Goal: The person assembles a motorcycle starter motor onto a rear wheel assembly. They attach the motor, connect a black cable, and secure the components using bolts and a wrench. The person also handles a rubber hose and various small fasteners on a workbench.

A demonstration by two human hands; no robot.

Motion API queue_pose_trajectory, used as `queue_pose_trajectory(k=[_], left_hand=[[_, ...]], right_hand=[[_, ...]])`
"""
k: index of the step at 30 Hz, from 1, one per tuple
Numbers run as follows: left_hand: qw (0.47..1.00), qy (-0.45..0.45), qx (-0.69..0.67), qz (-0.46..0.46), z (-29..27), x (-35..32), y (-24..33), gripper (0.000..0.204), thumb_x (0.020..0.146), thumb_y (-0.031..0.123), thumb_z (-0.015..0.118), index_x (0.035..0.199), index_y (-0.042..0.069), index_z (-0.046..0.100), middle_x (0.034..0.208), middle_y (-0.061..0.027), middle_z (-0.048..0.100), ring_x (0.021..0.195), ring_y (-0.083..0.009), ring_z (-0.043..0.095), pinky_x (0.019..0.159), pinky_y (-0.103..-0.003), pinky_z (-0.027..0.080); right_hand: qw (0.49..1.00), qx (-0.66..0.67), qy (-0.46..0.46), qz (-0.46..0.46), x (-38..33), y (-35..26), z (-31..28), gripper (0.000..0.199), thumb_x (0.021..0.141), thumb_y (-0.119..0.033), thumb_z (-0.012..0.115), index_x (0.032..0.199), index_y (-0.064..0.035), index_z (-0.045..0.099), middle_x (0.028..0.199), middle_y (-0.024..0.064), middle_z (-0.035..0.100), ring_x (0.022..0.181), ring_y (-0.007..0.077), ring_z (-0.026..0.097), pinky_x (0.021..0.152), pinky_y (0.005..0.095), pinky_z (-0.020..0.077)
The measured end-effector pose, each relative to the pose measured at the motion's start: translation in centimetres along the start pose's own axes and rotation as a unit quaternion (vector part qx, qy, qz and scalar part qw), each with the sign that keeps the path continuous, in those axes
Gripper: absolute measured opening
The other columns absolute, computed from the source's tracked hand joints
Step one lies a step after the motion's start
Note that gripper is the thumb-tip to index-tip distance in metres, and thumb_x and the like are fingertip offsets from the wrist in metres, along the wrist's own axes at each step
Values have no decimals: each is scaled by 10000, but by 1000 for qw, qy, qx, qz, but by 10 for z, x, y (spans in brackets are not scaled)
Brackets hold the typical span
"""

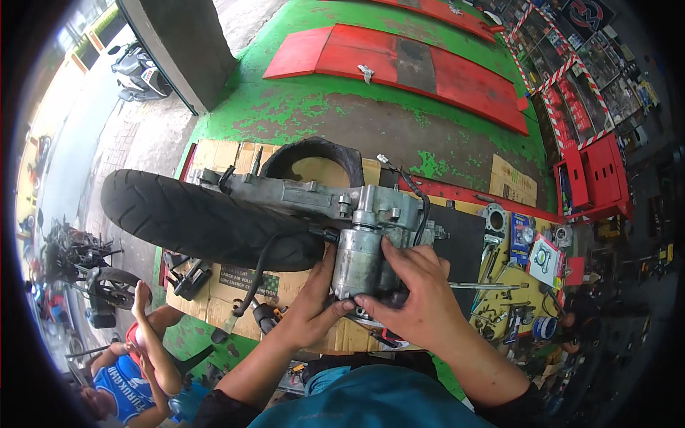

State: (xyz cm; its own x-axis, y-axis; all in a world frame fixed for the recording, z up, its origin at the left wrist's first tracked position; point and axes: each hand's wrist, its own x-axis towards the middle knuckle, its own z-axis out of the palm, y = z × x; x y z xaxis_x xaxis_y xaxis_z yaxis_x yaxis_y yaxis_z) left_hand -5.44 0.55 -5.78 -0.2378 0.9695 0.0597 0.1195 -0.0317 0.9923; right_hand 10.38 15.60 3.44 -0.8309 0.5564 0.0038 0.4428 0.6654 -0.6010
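Both hands clamped on the grey starter motor (359, 260) — left hand (312, 307) cupping its underside, right hand (414, 296) wrapped over its right flank. Just above the fingers, the engine casing (307, 196); off left, the black tyre (193, 217).

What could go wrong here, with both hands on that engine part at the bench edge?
1. The left hand and right hand clasp the grey metal cylinder on the engine unit; fingers could get pinched against the casing if it shifts.
2. The unit with its tyre lies on cardboard near the bench edge; it might slide or tip.
3. Loose small parts and tools lie close by and could be knocked off.
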Motion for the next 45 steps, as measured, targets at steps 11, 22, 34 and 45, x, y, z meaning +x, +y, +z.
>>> queue_pose_trajectory(k=[11, 22, 34, 45], left_hand=[[987, -16, -142, -79, 3, 5, 5, 1041, 1008, 359, 680, 1609, -167, 11, 1673, -330, 223, 1577, -391, 228, 1278, -460, 183], [995, 10, -1, -97, 5, 1, 3, 1042, 954, 328, 745, 1607, -155, 93, 1597, -339, 355, 1498, -405, 389, 1220, -447, 330], [989, 76, 80, -101, -3, -16, -9, 919, 746, 219, 902, 1495, -116, 490, 1154, -229, 732, 1074, -250, 733, 939, -347, 567], [979, 91, 172, -64, 5, -14, 1, 849, 791, 312, 847, 1453, -120, 537, 972, -230, 713, 861, -335, 718, 820, -402, 566]], right_hand=[[1000, 21, 14, 2, 0, 2, 3, 870, 767, -354, 890, 1436, 89, 554, 1147, 166, 682, 1092, 300, 570, 975, 446, 389], [1000, 23, 0, 9, -4, 0, 2, 781, 837, -352, 838, 1424, 88, 569, 1040, 146, 688, 1019, 278, 579, 923, 435, 368], [993, -74, -39, -83, 39, 33, -32, 1407, 630, -655, 913, 1595, 98, 219, 1590, 334, 327, 1496, 507, 335, 1232, 636, 239], [990, -35, -79, -113, 60, 44, -20, 1363, 564, -677, 921, 1553, 33, 308, 1604, 327, 308, 1517, 520, 283, 1220, 697, 184]])
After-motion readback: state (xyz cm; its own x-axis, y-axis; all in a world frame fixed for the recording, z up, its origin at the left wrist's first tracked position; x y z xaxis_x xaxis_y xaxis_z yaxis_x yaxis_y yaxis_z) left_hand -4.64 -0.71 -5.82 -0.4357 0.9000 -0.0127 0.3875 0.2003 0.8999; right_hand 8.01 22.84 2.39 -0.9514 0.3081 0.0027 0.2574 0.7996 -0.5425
